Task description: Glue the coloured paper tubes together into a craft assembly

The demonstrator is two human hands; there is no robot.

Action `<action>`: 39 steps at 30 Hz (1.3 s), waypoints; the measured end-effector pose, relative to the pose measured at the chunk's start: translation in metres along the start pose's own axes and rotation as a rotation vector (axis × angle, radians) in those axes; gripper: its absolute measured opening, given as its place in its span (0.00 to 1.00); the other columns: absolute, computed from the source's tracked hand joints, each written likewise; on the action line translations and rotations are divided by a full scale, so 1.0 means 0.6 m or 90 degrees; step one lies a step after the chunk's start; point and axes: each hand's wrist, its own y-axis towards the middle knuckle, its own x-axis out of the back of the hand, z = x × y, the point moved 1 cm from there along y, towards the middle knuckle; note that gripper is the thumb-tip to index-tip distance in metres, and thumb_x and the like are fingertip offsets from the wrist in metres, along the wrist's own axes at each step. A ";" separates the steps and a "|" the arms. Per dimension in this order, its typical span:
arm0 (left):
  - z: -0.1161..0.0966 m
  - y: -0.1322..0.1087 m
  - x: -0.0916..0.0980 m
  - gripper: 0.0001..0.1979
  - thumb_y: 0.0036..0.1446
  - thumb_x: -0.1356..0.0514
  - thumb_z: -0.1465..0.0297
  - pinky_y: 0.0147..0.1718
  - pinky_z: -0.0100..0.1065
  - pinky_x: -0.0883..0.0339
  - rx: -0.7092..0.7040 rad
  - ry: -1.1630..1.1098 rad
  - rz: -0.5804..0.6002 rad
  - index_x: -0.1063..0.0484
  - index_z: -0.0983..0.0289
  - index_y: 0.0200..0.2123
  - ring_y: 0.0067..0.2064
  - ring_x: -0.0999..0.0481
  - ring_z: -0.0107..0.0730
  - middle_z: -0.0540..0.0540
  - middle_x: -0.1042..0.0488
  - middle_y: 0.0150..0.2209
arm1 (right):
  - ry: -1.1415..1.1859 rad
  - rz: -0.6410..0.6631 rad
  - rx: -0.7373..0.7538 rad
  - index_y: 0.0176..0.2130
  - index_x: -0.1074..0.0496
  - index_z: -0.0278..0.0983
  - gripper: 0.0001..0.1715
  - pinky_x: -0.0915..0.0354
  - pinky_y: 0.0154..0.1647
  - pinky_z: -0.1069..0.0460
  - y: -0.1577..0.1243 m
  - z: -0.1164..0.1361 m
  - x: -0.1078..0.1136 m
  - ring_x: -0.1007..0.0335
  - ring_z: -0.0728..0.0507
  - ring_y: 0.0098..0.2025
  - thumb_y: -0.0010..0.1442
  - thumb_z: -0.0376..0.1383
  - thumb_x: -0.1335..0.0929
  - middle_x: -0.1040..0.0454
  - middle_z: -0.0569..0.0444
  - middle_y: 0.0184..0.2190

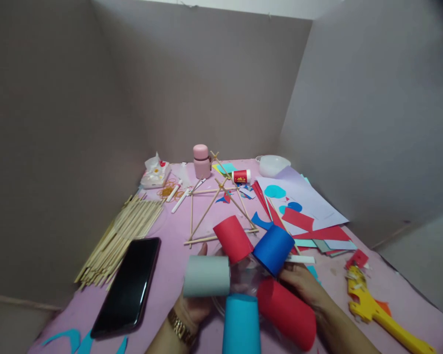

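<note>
Plain grey walls (221, 83) stand around a pink tabletop (167, 282). Close to the person, low in the middle, is a clear round piece (245, 279) with five paper tubes around it, like petals. From its middle, a red tube (233, 239) points to 11 o'clock, a dark blue tube (273, 250) to 1, another red tube (287, 314) to 4, a sky-blue tube (241, 324) to 6 and a grey tube (206, 276) to 9. The left hand (197, 307) holds the clear round piece at 8 o'clock, thumb up behind the grey tube, its other fingers mostly tucked away. The right hand (299, 282) holds it at 3 o'clock; its fingertips are hidden, so I can't tell how hard they press. It all looks light. The tubes look easy to squash, and the clear part looks stiffer and maybe slippery, so its sides seem best to hold. A stick frame (205, 213) stands at 12 o'clock, a black phone (127, 287) lies at 9, loose sticks (123, 236) at 10, and a yellow tool (371, 306) at 3.
</note>
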 end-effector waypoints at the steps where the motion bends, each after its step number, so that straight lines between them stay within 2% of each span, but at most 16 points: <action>1: 0.001 -0.001 0.002 0.15 0.58 0.43 0.62 0.51 0.47 0.36 0.003 -0.003 0.001 0.25 0.68 0.39 0.46 0.22 0.49 0.58 0.18 0.36 | 0.003 -0.008 -0.003 0.29 0.23 0.36 0.16 0.29 0.36 0.43 -0.001 -0.006 0.000 0.23 0.34 0.35 0.38 0.39 0.22 0.19 0.50 0.27; 5: 0.005 -0.008 0.011 0.16 0.57 0.43 0.61 0.53 0.46 0.38 0.011 -0.016 -0.002 0.25 0.68 0.36 0.47 0.23 0.50 0.60 0.18 0.33 | 0.012 -0.027 0.000 0.30 0.24 0.37 0.15 0.29 0.37 0.43 -0.006 -0.023 0.006 0.23 0.34 0.36 0.40 0.39 0.22 0.18 0.50 0.30; 8: 0.010 -0.008 0.012 0.13 0.59 0.46 0.64 0.54 0.45 0.40 -0.015 -0.031 -0.002 0.25 0.67 0.36 0.48 0.24 0.46 0.58 0.18 0.33 | 0.022 -0.039 0.035 0.32 0.24 0.39 0.15 0.29 0.36 0.44 -0.008 -0.024 0.011 0.23 0.36 0.34 0.42 0.40 0.23 0.19 0.52 0.32; 10: 0.014 -0.007 0.010 0.12 0.59 0.47 0.68 0.55 0.43 0.40 -0.036 -0.035 0.003 0.25 0.65 0.38 0.47 0.23 0.42 0.56 0.18 0.34 | 0.026 -0.086 0.062 0.33 0.25 0.39 0.15 0.30 0.35 0.45 -0.009 -0.022 0.013 0.23 0.37 0.32 0.43 0.40 0.24 0.19 0.52 0.31; 12: 0.019 -0.006 0.009 0.12 0.57 0.47 0.70 0.51 0.41 0.35 -0.028 -0.036 0.000 0.25 0.66 0.37 0.42 0.21 0.40 0.57 0.18 0.34 | 0.026 -0.130 0.091 0.32 0.25 0.40 0.13 0.30 0.33 0.46 -0.009 -0.020 0.012 0.24 0.38 0.31 0.44 0.39 0.24 0.19 0.53 0.30; 13: 0.021 -0.007 0.008 0.11 0.55 0.47 0.71 0.46 0.38 0.32 -0.017 -0.039 -0.004 0.24 0.67 0.33 0.38 0.19 0.38 0.57 0.18 0.32 | 0.028 -0.141 0.105 0.31 0.25 0.40 0.12 0.30 0.33 0.47 -0.009 -0.018 0.012 0.24 0.38 0.31 0.44 0.38 0.25 0.19 0.53 0.31; 15: 0.024 -0.008 0.008 0.10 0.50 0.46 0.75 0.37 0.31 0.29 0.006 -0.044 -0.012 0.25 0.67 0.25 0.30 0.20 0.32 0.55 0.19 0.25 | 0.044 -0.135 0.117 0.31 0.25 0.39 0.11 0.30 0.34 0.47 -0.009 -0.014 0.010 0.24 0.38 0.32 0.44 0.37 0.25 0.19 0.53 0.32; 17: 0.025 -0.010 0.007 0.10 0.46 0.46 0.79 0.36 0.29 0.29 0.024 -0.040 -0.017 0.24 0.68 0.24 0.27 0.21 0.30 0.55 0.19 0.24 | 0.063 -0.117 0.102 0.31 0.25 0.39 0.12 0.30 0.35 0.46 -0.008 -0.012 0.008 0.24 0.38 0.33 0.43 0.36 0.25 0.19 0.53 0.31; 20: 0.025 -0.010 0.003 0.11 0.45 0.45 0.80 0.42 0.37 0.29 0.030 -0.011 -0.040 0.23 0.69 0.29 0.26 0.20 0.33 0.56 0.19 0.27 | 0.074 -0.106 0.084 0.31 0.25 0.38 0.11 0.31 0.33 0.47 -0.007 -0.013 0.006 0.24 0.39 0.30 0.42 0.34 0.25 0.19 0.54 0.29; 23: 0.026 -0.008 0.001 0.10 0.46 0.45 0.80 0.46 0.42 0.31 0.036 0.008 -0.085 0.24 0.68 0.23 0.25 0.20 0.36 0.55 0.20 0.21 | 0.081 -0.088 0.079 0.31 0.25 0.38 0.11 0.32 0.33 0.48 -0.007 -0.022 0.005 0.25 0.41 0.29 0.43 0.35 0.25 0.19 0.55 0.29; 26: 0.027 -0.007 0.003 0.09 0.48 0.44 0.78 0.50 0.46 0.34 0.068 0.019 -0.122 0.25 0.69 0.20 0.31 0.19 0.43 0.57 0.21 0.19 | 0.087 -0.054 0.060 0.33 0.25 0.38 0.12 0.32 0.35 0.47 -0.007 -0.033 0.008 0.25 0.40 0.30 0.46 0.36 0.25 0.20 0.55 0.30; 29: 0.024 -0.008 0.003 0.08 0.46 0.42 0.79 0.52 0.47 0.36 0.068 0.016 -0.119 0.25 0.67 0.20 0.40 0.20 0.48 0.58 0.20 0.23 | 0.062 -0.058 0.077 0.35 0.27 0.38 0.13 0.33 0.35 0.49 -0.008 -0.037 0.022 0.25 0.41 0.31 0.48 0.36 0.26 0.21 0.55 0.31; 32: 0.017 -0.013 0.000 0.07 0.45 0.42 0.79 0.53 0.48 0.37 0.052 0.001 -0.111 0.25 0.65 0.23 0.45 0.22 0.50 0.57 0.19 0.27 | 0.001 -0.121 0.165 0.38 0.31 0.41 0.15 0.34 0.33 0.52 -0.010 -0.023 0.045 0.27 0.44 0.32 0.50 0.35 0.26 0.23 0.58 0.31; 35: 0.008 -0.016 0.003 0.09 0.45 0.43 0.80 0.52 0.46 0.35 0.019 -0.004 -0.118 0.26 0.64 0.24 0.44 0.21 0.47 0.54 0.21 0.22 | -0.046 -0.253 0.258 0.38 0.36 0.44 0.14 0.35 0.30 0.54 -0.011 0.005 0.065 0.28 0.45 0.32 0.55 0.39 0.28 0.23 0.60 0.30; 37: 0.003 -0.015 0.009 0.10 0.45 0.43 0.81 0.50 0.44 0.34 0.004 -0.007 -0.132 0.29 0.63 0.19 0.41 0.20 0.45 0.52 0.23 0.19 | -0.079 -0.331 0.304 0.37 0.37 0.44 0.14 0.35 0.30 0.54 -0.010 0.030 0.065 0.28 0.46 0.32 0.56 0.41 0.28 0.22 0.60 0.32; 39: -0.001 -0.012 0.017 0.11 0.45 0.42 0.82 0.48 0.43 0.32 -0.008 -0.007 -0.148 0.30 0.63 0.17 0.40 0.20 0.45 0.52 0.23 0.19 | -0.116 -0.351 0.363 0.35 0.37 0.43 0.14 0.34 0.31 0.54 -0.008 0.058 0.048 0.28 0.47 0.30 0.56 0.42 0.28 0.21 0.59 0.31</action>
